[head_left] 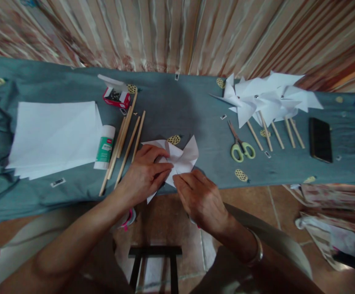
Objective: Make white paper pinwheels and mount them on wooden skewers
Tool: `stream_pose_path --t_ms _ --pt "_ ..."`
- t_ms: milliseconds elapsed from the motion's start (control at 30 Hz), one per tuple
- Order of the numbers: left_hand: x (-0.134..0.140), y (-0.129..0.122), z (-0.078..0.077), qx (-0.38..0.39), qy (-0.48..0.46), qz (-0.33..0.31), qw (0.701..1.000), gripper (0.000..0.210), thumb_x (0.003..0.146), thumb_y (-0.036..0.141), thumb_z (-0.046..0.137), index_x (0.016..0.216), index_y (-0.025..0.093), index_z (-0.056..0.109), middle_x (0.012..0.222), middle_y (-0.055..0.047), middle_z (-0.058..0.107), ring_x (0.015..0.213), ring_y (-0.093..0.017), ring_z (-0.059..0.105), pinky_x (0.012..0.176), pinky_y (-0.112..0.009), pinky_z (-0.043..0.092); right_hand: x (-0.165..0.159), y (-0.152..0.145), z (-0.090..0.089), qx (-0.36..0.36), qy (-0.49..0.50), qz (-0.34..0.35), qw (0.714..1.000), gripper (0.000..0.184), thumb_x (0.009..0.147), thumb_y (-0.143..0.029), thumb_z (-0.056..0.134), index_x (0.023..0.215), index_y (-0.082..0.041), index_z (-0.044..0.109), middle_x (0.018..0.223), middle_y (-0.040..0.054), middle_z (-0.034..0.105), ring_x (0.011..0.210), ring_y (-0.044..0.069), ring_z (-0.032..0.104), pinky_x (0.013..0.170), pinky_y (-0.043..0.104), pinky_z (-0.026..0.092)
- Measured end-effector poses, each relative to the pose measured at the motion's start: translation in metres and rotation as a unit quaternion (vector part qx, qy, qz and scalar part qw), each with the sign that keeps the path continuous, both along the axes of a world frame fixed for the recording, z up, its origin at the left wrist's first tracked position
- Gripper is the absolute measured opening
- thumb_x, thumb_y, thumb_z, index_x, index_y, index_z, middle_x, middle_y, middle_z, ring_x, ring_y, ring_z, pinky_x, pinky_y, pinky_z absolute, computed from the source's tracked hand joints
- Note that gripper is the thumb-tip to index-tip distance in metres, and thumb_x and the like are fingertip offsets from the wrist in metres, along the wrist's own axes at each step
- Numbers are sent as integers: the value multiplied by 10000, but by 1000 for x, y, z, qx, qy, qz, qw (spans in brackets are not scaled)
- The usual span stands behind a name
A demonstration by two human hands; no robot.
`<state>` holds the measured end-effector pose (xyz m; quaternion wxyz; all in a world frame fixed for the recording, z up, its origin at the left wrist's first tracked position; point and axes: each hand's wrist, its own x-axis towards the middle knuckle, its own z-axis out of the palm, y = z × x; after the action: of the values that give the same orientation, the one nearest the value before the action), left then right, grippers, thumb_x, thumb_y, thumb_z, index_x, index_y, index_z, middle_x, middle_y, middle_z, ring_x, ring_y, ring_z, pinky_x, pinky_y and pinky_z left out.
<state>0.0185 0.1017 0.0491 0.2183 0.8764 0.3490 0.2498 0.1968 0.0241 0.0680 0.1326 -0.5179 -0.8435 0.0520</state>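
Note:
A white paper pinwheel (181,157) with folded blades lies at the front edge of the cloth-covered table. My left hand (148,171) is closed on its left side, fingers pressing the paper near the centre. Against the lower right blade, my right hand (197,194) pinches with thumb and forefinger; whatever small thing may be between those fingertips is hidden. To the left lie several wooden sticks (123,141), and beside them a glue stick (104,147). Behind these stands an open red box of pins (117,97).
A stack of white paper (56,136) covers the left of the table (192,106). On the right are green-handled scissors (241,149), several finished pinwheels (266,100) on sticks and a black phone (320,139). A striped curtain (165,36) hangs behind. Below is a dark stool (155,251).

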Motion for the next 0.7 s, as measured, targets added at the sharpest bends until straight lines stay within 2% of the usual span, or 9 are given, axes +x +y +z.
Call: stream_pose_path --t_ms 333,533,633,700 --pt "0 0 -2 27 30 -1 999 190 892 229 573 891 238 762 1096 -65 681 1065 -281 530 914 -485 442 -1 -1 1 24 -17 2 1000 141 928 -121 533 914 -125 673 779 65 657 765 215 548 658 325 468" --pt "3 -1 5 7 43 18 999 196 896 308 584 853 257 768 1012 -66 694 1074 -295 523 923 -506 392 7 3 16 44 13 1 999 169 936 -128 519 934 -122 688 783 60 691 728 201 571 654 317 483" --pt "6 0 6 0 41 30 999 189 885 307 603 816 250 769 996 -62 699 1074 -299 523 918 -506 377 24 15 23 68 83 -57 993 219 964 -171 489 1000 -111 697 887 83 736 796 190 629 736 308 510" --pt "8 1 5 -1 36 34 999 172 874 286 618 794 251 766 979 -49 703 1074 -295 521 922 -502 367 36 25 22 54 108 -118 986 230 961 -206 496 1030 -131 702 935 85 749 856 199 661 795 325 515"
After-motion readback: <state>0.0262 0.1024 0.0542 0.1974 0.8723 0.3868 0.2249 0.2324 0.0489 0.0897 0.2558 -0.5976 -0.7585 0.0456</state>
